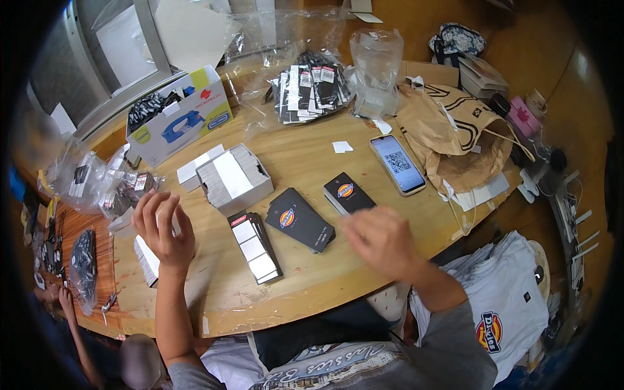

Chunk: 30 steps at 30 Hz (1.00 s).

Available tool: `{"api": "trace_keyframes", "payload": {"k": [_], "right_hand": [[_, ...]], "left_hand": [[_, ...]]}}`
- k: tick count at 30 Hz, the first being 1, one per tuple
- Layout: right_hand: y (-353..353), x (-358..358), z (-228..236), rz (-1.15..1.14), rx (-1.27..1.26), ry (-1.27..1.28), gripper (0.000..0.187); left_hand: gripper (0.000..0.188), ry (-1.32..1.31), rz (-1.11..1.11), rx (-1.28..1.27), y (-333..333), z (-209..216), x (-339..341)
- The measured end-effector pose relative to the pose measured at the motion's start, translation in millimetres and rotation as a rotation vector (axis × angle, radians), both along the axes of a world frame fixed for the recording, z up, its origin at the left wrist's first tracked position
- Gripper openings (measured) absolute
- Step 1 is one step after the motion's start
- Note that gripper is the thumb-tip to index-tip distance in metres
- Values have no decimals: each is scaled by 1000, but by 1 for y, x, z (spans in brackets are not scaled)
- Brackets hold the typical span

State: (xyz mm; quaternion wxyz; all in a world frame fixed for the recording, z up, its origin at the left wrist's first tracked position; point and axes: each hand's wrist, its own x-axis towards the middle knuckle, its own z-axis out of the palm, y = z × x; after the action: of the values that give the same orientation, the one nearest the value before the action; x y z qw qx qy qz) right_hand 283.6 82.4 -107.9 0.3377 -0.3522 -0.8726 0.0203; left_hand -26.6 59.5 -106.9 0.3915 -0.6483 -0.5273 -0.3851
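From where I stood, the shirt (325,372) of the seated person met the near edge of the desk (296,296), and above the wood hung two bare hands. The right grip (387,244) was blurred, its fingers curled in, and I could not tell whether it had hold of anything. The left grip (164,227) was raised, fingers loosely bent and parted, with nothing to be seen in it. Between the two, a narrow stack with white panels (255,250) and a larger stack of black tags (302,221) both slanted from far left to near right. The smaller black stack (348,192) looked to be the one that counted — it lay just beyond the right grip and a little to its left, its long axis also running far left to near right, so that the near end pointed at those fingers. The right was plainly the nearer hand; whether it touched the tags I couldn't tell. Farther off stood an open box of white cards (234,179), a lit phone (398,164) lay beyond the smaller stack on the right, and behind everything sprawled a heap of tags (312,94) among clear plastic.
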Motion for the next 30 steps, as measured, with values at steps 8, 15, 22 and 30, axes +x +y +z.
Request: {"api": "trace_keyframes", "payload": {"k": [8, 15, 22, 30], "right_hand": [[212, 48, 73, -562, 303, 50, 47], [302, 59, 8, -618, -345, -151, 56], [268, 64, 97, 281, -620, 1128, 18], [176, -15, 176, 1066, -930, 1028, 24]], "left_hand": [[26, 30, -37, 68, -3, -15, -18], [29, 52, -21, 65, -8, -16, -27], [36, -80, -160, 4, -7, -20, -25], [80, -1874, -1429, -1017, 10, 0, 66]]}}
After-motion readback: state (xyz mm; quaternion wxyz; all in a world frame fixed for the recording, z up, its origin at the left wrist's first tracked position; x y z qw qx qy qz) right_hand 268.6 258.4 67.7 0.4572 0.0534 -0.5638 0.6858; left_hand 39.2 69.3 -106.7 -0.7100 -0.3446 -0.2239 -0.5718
